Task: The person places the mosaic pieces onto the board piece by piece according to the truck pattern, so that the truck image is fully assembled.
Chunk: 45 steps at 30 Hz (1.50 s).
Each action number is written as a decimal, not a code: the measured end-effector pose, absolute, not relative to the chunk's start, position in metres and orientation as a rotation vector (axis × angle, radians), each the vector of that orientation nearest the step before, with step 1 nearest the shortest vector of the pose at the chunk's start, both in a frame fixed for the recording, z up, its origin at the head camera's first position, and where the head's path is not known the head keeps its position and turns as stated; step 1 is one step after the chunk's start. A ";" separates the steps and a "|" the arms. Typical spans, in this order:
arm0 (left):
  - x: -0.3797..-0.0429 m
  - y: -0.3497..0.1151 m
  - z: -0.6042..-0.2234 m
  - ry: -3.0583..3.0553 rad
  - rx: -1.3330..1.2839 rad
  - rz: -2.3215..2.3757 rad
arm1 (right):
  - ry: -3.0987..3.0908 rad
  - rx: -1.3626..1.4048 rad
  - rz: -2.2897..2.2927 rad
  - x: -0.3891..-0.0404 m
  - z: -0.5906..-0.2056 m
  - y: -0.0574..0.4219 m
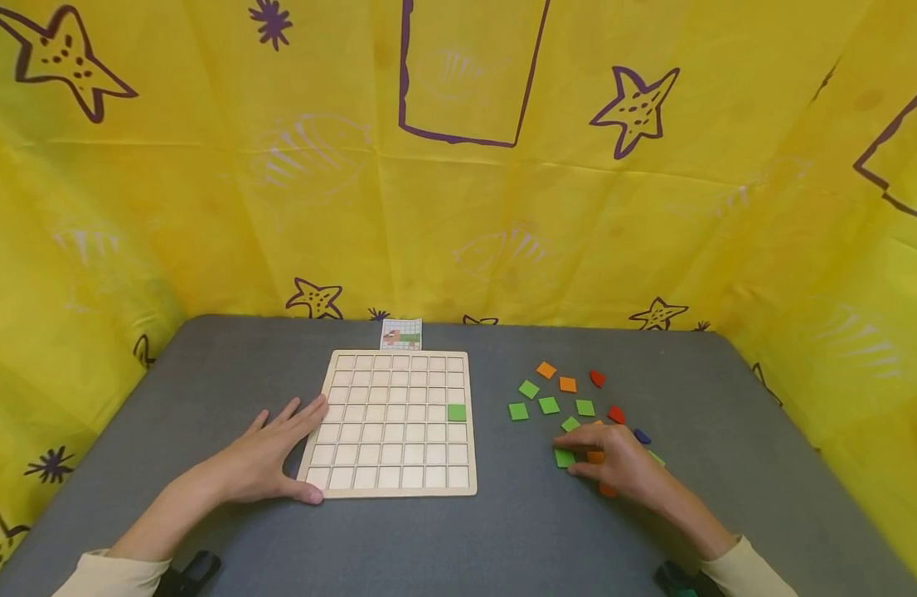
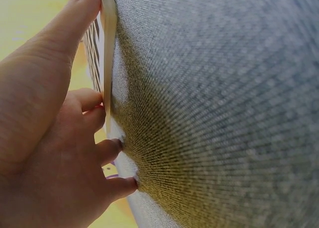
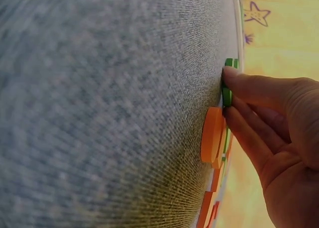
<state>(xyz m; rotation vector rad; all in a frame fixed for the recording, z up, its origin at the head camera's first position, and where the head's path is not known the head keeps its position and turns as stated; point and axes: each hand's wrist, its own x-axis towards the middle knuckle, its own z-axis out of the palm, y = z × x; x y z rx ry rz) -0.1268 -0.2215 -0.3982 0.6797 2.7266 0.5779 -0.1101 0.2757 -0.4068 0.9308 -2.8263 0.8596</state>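
Observation:
My left hand (image 1: 260, 460) lies spread along the left edge of a wooden grid board (image 1: 390, 494), thumb at the near corner and index fingertip on the side rim. In the left wrist view, other fingertips of the left hand (image 2: 55, 153) reach the grey tabletop beside the board. My right hand (image 1: 621, 464) pinches a green square tile (image 1: 565, 458) between thumb and fingers, low over the table. The right wrist view shows this green tile (image 3: 227, 96) at the fingertips, with an orange piece (image 3: 212, 134) just below. One green tile (image 1: 456, 412) sits in a right-hand cell of the board.
Loose pieces lie right of the board: several green tiles (image 1: 549, 405), orange tiles (image 1: 568, 385), red pieces (image 1: 597, 379) and a blue piece (image 1: 642, 435). A small picture card (image 1: 401, 335) lies behind the board. Yellow patterned cloth (image 1: 458, 207) surrounds the grey table (image 1: 399, 547).

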 end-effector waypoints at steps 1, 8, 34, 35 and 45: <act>-0.127 -0.222 -0.398 2.727 0.679 0.578 | -2.825 0.933 0.852 -0.110 -0.407 0.276; -0.127 -0.222 -0.399 2.725 0.674 0.579 | -2.808 0.948 0.838 -0.113 -0.406 0.274; -0.128 -0.224 -0.401 2.727 0.669 0.591 | -2.833 0.914 0.925 -0.127 -0.394 0.254; -0.128 -0.223 -0.400 2.728 0.673 0.593 | -2.837 0.909 0.918 -0.127 -0.394 0.253; -0.128 -0.224 -0.401 2.724 0.668 0.598 | -2.882 0.945 0.939 -0.131 -0.394 0.238</act>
